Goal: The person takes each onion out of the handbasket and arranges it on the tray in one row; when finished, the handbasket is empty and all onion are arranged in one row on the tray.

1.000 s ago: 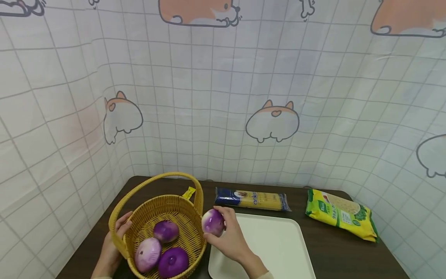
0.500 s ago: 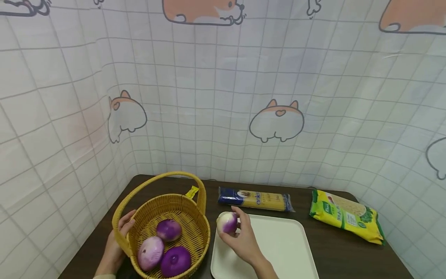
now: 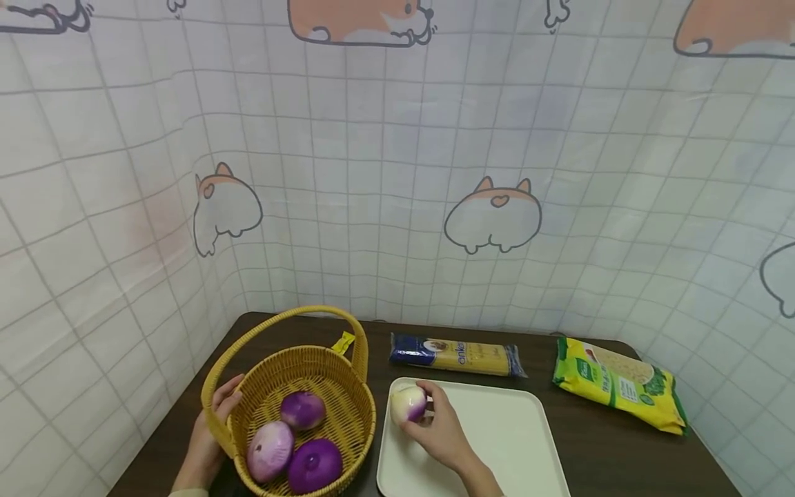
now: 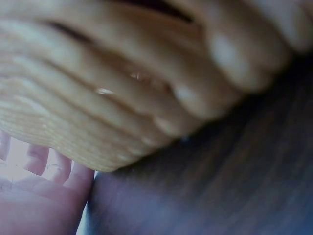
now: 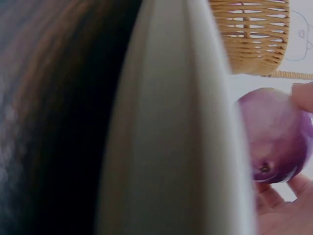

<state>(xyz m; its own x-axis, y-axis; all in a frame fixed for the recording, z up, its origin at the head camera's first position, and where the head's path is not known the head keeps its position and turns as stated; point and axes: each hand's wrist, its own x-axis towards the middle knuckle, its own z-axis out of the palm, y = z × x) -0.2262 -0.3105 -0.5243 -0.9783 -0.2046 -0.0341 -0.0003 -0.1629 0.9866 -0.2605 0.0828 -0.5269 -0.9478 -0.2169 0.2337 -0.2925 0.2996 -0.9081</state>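
A purple-and-white onion [image 3: 408, 404] is pinched between the thumb and fingers of my right hand [image 3: 444, 431], low over the far left part of a white tray [image 3: 491, 428]. Whether it touches the tray I cannot tell. In the right wrist view the onion [image 5: 271, 129] shows its stem end, partly behind the tray's rim [image 5: 195, 122]. My left hand [image 3: 205, 442] rests along the outer left side of a yellow wicker basket [image 3: 357, 442]; its fingers [image 4: 58, 166] lie against the weave and its thumb is hidden. Inside the basket are a purple onion [image 3: 315, 466], a paler onion [image 3: 270, 451] and a smaller onion [image 3: 302, 409].
A spaghetti packet [image 3: 459, 355] lies behind the tray. To the right rests a yellow-green food bag [image 3: 621, 386]. A small yellow packet [image 3: 344, 342] sits behind the basket, whose tall handle [image 3: 279, 319] arches over it. A patterned cloth [image 3: 373, 172] hangs behind the dark table [image 3: 621, 455].
The right hand has moved the onion from the basket's right rim rightward and down over the tray, turning its white side into view. The left hand stays at the basket.
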